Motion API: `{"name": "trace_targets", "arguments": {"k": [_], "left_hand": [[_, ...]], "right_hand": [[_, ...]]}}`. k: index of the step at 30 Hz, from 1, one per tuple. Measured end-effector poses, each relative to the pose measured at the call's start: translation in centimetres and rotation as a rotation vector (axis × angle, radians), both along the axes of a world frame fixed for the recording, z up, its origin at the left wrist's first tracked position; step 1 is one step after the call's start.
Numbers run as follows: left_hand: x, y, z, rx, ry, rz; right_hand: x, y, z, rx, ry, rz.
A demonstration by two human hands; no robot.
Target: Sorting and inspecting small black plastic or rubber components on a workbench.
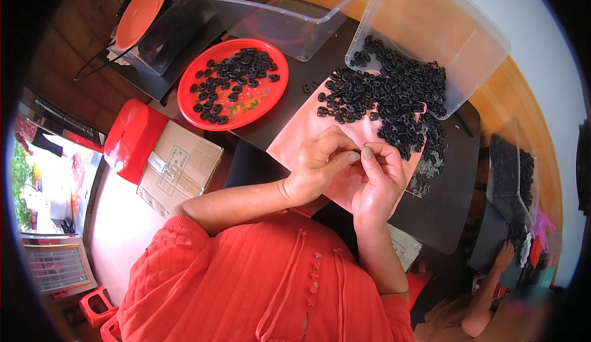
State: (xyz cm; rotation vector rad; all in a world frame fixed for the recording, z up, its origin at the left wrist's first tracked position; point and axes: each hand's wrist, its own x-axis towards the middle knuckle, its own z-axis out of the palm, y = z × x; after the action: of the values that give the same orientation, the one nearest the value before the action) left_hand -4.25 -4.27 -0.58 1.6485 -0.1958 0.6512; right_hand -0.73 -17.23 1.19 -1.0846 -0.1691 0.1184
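My left hand [320, 158] and my right hand [378, 179] meet over a pink cloth [294, 142], fingertips pinched together. Between them is a small black piece [356, 151], mostly covered by the fingers, so its exact shape is hidden. Just beyond my hands, a heap of small black plastic pieces [394, 89] spreads over the cloth and into the mouth of a tipped clear plastic bin [468, 40]. To the left, a round red plate [261, 109] holds many separate black pieces [243, 68], rounded and seemingly with holes.
An upright clear bin [289, 19] stands behind the plate on the dark table [440, 213]. Greyish strands [431, 173] lie beside the heap. A cardboard box [178, 166] and red stool [132, 139] are at left. Another person's arm [483, 299] reaches toward things at lower right.
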Motion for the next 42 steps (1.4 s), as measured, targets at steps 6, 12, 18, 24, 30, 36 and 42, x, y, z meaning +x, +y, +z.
{"name": "trace_targets", "arguments": {"k": [6, 12, 18, 24, 30, 36, 42], "left_hand": [[0.0, 0.4, 0.2, -0.088, 0.111, -0.048], [0.1, 1.3, 1.1, -0.517, 0.553, -0.162], [-0.5, 1.3, 1.1, -0.336, 0.417, -0.173], [-0.4, 1.4, -0.3, -0.355, 0.400, -0.159], [-0.1, 1.2, -0.9, -0.278, 0.305, -0.123], [-0.2, 1.2, -0.8, -0.212, 0.311, -0.089], [-0.3, 0.9, -1.2, -0.263, 0.266, -0.060]], "right_hand": [[0.4, 0.3, 0.1, -0.084, -0.094, 0.016], [0.9, -0.2, 0.5, -0.290, -0.236, -0.013], [1.5, -0.1, -1.0, -0.457, -0.396, 0.000], [1.8, -0.2, -0.9, -0.436, -0.333, 0.051], [2.1, -0.5, -0.8, -0.586, -0.471, 0.069], [2.0, -0.5, -0.2, -0.704, -0.625, 0.047], [1.4, -0.3, -0.4, -0.813, -0.763, -0.025]]}}
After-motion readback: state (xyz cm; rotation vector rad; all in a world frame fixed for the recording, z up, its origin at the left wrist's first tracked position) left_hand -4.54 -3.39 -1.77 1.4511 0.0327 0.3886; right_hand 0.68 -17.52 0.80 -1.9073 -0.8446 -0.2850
